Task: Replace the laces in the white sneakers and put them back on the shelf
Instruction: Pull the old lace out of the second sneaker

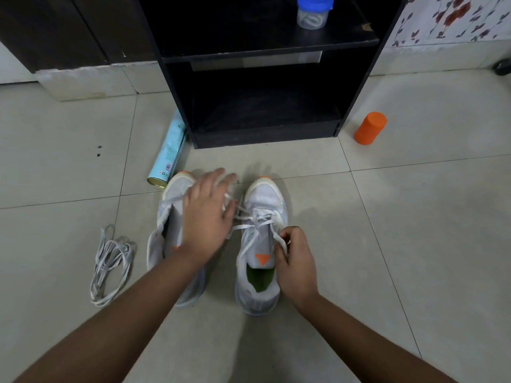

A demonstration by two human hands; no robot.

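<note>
Two white sneakers stand mid-frame before one black shelf. The left hand spreads flat over the left sneaker; the right hand pinches a lace of the right sneaker. Nearby: one loose lace bundle lower left, one blue can, one orange container, one jar.

1. Pale blue cylindrical metal spray can, lying on the floor, carried a white barcode patch near its base; the digits were too small to read.
2. Same can: a small recycling-type symbol and a red mark sat beside the barcode; body print was illegible.
3. Right-hand white mesh sneaker showed an orange triangle mark on its tongue.
4. No words or numbers were readable.
</note>
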